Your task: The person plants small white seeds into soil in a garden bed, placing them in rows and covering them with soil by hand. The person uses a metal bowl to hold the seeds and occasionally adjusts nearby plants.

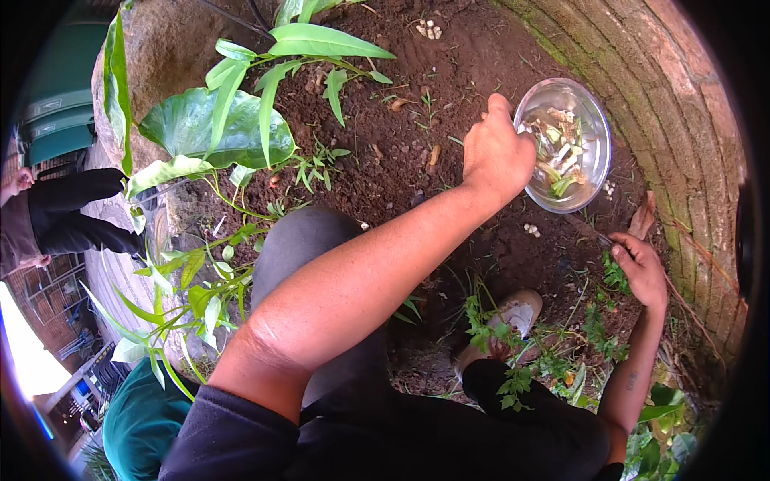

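Observation:
My left hand (499,150) is closed at the near left rim of a shiny round bowl (595,174), which seems transparent and is held over the soil. Inside the bowl lie pale and green plant pieces (564,150), some with brownish roots. Lower right, my right hand (642,270) pinches the end of a thin dark tool (592,231), whose far part points toward the bowl's lower edge; its exact kind cannot be told. Small clusters of whitish pieces rest on the brown soil, one (532,229) below the bowl and another (429,29) near the top.
A curved, ridged wall (668,150) with moss bounds the soil on the right. A large rock (162,60) and broad leaves (222,126) stand upper left. My knee (307,240) and shoe (520,312) are below. Another person (72,216) stands at the far left; someone's green clothing (144,421) shows lower left.

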A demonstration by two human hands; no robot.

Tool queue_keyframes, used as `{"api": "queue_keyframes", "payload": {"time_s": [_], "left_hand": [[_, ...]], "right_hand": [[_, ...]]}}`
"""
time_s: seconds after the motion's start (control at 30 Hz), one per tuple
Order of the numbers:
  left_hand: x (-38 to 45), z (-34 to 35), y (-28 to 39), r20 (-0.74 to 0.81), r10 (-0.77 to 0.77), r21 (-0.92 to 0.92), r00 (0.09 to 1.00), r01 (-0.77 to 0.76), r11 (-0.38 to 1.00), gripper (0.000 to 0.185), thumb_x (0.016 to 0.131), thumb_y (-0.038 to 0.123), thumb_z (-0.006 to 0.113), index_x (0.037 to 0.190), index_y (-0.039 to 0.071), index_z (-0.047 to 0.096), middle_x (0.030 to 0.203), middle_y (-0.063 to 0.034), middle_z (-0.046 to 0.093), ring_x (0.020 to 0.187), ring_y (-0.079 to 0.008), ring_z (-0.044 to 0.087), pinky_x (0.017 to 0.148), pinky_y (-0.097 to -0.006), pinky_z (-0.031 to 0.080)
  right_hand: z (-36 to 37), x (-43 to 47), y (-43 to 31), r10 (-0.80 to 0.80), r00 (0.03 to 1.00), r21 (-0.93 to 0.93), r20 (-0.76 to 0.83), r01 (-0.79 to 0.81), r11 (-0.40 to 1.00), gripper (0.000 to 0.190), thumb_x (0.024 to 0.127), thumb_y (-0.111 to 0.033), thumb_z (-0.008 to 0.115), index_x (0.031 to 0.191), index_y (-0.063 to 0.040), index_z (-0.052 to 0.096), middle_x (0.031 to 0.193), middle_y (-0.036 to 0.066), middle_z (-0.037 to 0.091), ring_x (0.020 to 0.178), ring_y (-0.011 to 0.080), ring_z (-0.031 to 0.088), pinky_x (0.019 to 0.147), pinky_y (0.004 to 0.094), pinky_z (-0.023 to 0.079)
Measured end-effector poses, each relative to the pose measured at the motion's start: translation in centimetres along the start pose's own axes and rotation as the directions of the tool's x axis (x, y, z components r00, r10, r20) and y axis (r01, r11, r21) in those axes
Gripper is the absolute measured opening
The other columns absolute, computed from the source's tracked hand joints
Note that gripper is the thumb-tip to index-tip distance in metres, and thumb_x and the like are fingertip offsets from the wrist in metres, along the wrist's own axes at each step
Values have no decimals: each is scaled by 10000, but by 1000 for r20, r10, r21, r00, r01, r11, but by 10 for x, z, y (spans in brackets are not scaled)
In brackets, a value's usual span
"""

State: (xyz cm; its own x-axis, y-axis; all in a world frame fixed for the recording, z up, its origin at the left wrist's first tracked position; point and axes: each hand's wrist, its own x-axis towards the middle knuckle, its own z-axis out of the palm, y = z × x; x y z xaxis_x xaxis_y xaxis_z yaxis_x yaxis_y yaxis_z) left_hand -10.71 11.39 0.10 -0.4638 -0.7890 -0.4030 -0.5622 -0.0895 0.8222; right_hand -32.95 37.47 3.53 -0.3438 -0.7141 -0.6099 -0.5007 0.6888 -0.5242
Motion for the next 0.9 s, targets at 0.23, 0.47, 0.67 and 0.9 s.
{"api": "queue_keyframes", "payload": {"time_s": [0.23,0.47,0.67,0.9], "left_hand": [[-4,3,9,5,-31,-26,1000,31,999,373,839,119,599,1172,-33,527,1037,-314,686,1050,-457,664,967,-486,497],[-13,-1,20,33,-36,-79,999,38,996,320,835,86,592,1121,4,475,950,-322,671,974,-524,639,913,-569,478],[-55,-21,49,-56,-112,-145,992,103,984,313,839,90,587,1119,26,462,876,-312,666,915,-517,644,877,-581,471],[-155,-80,110,-142,-171,-257,975,130,957,279,877,113,580,1105,53,431,764,-268,650,786,-496,659,708,-577,492]], "right_hand": [[6,2,10,-42,999,-27,-23,41,999,309,991,-220,605,1172,27,652,829,33,640,807,115,563,765,302,465],[-6,10,16,-62,998,-20,9,63,998,363,984,-273,623,1152,49,644,828,35,632,797,122,560,757,302,467],[-31,15,7,-45,998,44,48,43,998,342,989,-251,625,1188,24,664,818,14,631,745,118,578,702,283,460],[-34,-37,-29,177,978,530,112,-210,821,340,1024,-270,607,1282,-51,644,863,-17,664,708,54,542,615,238,427]]}}
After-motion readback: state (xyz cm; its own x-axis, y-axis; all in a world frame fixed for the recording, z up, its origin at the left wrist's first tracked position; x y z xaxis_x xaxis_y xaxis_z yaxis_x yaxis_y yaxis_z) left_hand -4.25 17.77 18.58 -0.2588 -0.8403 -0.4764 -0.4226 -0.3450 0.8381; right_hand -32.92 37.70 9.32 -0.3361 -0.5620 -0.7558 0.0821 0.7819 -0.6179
